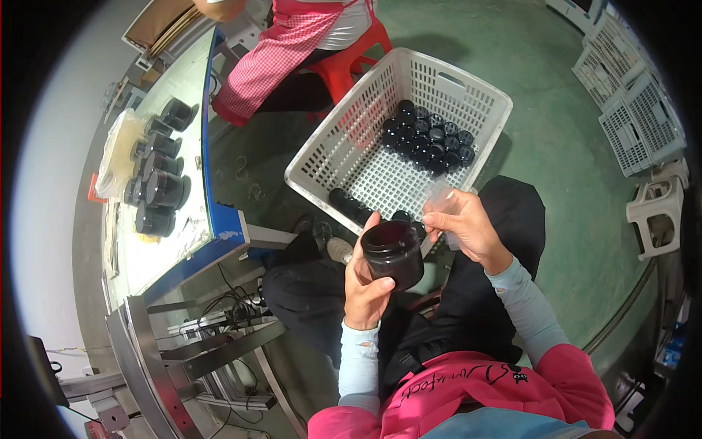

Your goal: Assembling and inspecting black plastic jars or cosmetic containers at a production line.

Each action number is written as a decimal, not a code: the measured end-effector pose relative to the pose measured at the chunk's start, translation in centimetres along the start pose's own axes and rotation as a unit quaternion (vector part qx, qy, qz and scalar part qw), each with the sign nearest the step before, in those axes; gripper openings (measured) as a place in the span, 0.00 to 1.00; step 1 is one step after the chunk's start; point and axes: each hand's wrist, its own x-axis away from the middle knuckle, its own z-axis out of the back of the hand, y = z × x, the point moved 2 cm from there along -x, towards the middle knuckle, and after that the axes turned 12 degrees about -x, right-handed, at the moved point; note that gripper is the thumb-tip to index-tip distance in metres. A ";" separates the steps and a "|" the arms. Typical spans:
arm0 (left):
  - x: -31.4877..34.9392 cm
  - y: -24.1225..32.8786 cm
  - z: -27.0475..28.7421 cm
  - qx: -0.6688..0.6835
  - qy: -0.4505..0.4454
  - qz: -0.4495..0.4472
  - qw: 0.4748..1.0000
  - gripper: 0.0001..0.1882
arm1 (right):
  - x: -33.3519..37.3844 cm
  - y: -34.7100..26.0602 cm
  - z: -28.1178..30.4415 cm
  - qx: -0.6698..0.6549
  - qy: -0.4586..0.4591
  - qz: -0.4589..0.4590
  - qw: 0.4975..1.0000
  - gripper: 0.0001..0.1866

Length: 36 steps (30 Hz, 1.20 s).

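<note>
My left hand (pixel 363 289) grips a dark, wide-mouthed jar (pixel 396 262) from its left side, the open mouth tilted up toward me. Just right of the jar's rim, my right hand (pixel 468 228) pinches a thin, clear piece of plastic (pixel 439 194) between thumb and fingers. Part of that plastic shows above the fingers and part below them. Beyond both hands stands a white slatted crate (pixel 311 164). Several shiny black jars (pixel 431 139) are grouped at its far right, and a few more dark pieces (pixel 347 203) lie along its near side.
To the left is a blue-edged table (pixel 194 252) bearing several dark jars (pixel 162 189) and a clear plastic bag (pixel 117 157). Another person in a pink checked apron (pixel 292 44) sits by a red stool (pixel 373 40). Grey crates (pixel 636 121) and a white stool (pixel 654 212) stand right.
</note>
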 end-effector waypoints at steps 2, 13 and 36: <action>0.3 0.1 0.0 -0.001 0.024 0.004 1.000 0.49 | 0.1 0.4 0.0 -0.006 -0.008 0.000 1.000 0.07; 1.1 -0.3 -0.6 -0.004 -0.045 0.060 0.997 0.53 | 0.5 0.7 -1.1 0.089 -0.017 -0.020 0.996 0.07; 1.0 -1.6 0.5 0.035 -0.002 0.031 0.999 0.40 | 0.8 -1.9 -1.2 0.189 -0.105 0.110 0.970 0.05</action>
